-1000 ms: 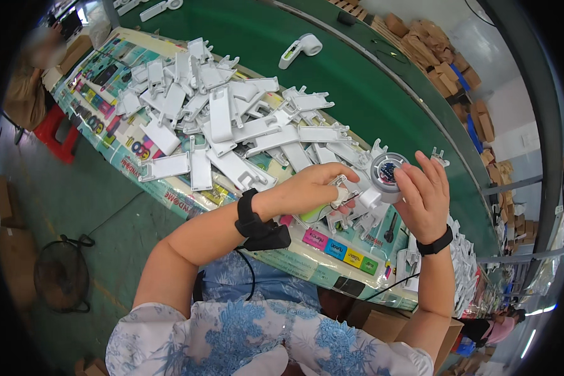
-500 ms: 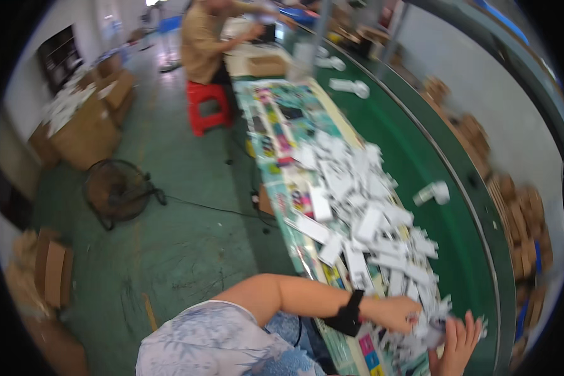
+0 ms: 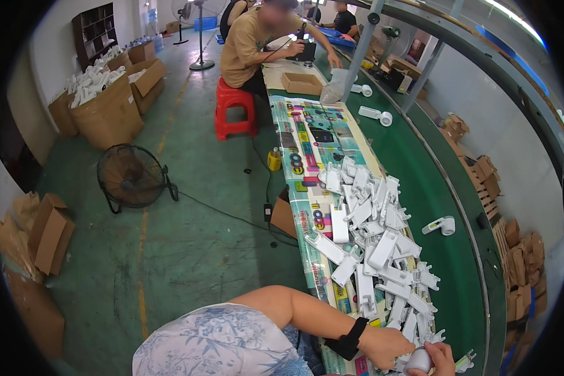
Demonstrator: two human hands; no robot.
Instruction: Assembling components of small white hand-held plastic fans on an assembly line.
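Observation:
At the lower right, my right hand [image 3: 442, 360] is closed around a white plastic piece with a rounded head [image 3: 418, 361]. My left hand [image 3: 385, 346], with a black band [image 3: 356, 335] at its wrist, is right beside it. Its fingers are bent towards the piece and partly hidden, so what they hold cannot be made out. Just beyond both hands, a loose heap of white plastic housings [image 3: 382, 247] spreads over the table's printed covering [image 3: 296, 164]. Some long, hollow shells lie at the heap's near side.
Along the right runs a green conveyor belt [image 3: 413, 169], carrying white round-headed devices [image 3: 438, 225] spaced apart. Farther up the table a person [image 3: 244, 47] sits on a red stool [image 3: 235, 109] near an open carton [image 3: 301, 83]. A black floor fan [image 3: 133, 175] and cardboard boxes [image 3: 108, 113] stand left.
My right hand, spread beside the heap before, has moved left and curled around the rounded white piece, close to my left hand. The whole view has shifted and become sharper.

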